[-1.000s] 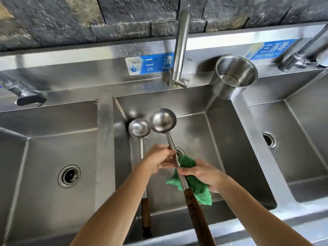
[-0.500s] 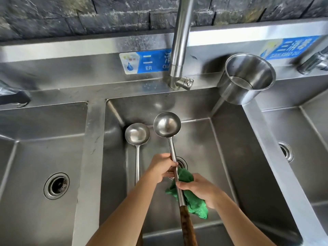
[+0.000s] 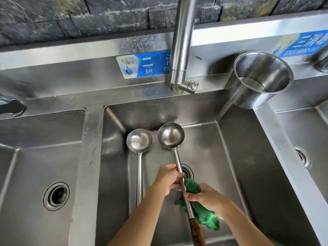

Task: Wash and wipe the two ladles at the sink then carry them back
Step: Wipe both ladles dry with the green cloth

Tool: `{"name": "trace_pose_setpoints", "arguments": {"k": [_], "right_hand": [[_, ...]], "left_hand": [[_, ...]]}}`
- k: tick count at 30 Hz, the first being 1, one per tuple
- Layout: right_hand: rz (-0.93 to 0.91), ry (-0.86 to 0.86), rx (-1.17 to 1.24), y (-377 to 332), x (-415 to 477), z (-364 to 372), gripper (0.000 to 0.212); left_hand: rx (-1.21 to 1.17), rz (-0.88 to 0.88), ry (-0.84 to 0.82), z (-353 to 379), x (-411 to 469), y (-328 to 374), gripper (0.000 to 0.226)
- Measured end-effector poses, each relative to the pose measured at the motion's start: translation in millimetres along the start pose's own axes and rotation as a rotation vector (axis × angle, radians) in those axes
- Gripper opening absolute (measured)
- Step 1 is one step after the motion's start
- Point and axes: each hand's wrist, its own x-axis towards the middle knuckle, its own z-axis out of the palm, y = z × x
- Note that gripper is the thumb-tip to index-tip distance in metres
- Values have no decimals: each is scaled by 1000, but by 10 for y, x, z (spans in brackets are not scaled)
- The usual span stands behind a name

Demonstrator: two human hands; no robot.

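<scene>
1. Lower centre: the right hand (image 3: 207,199) clasps a green cloth (image 3: 205,217) against the shaft of the held ladle (image 3: 171,134), just above its wooden grip.
2. Just above, the left hand (image 3: 168,180) grips the same shaft; the bowl faces up at mid-frame.
3. The second ladle (image 3: 139,140) lies left of it in the middle basin (image 3: 221,157).
4. Tap (image 3: 181,43) upper centre, pot (image 3: 260,79) upper right.

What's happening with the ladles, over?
Status: left hand grips raised ladle shaft; right hand pinches green cloth round it; second ladle rests in sink; nothing blocking.
</scene>
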Motion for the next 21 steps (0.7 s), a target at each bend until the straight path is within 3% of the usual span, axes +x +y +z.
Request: {"name": "trace_pose_setpoints", "arguments": {"k": [9,12,16,18,21], "right_hand": [[-9,-33,-16,70,55,-92,17],[-5,19,-20,125,16,-134,23],[48,139,237,254,-129,-375,31],[23,144,488,328,-182,-550,41],[-83,112,803,438,-271,-786,48]], "left_hand": [[-34,-4,26,35,67,-50,24],[342,185,289,-83,121,-165,26],[725,441,709,-562,165,-338,34],[728,344,794,-806,214,-356,43],[428,27,638,-1024,294,-334,43]]}}
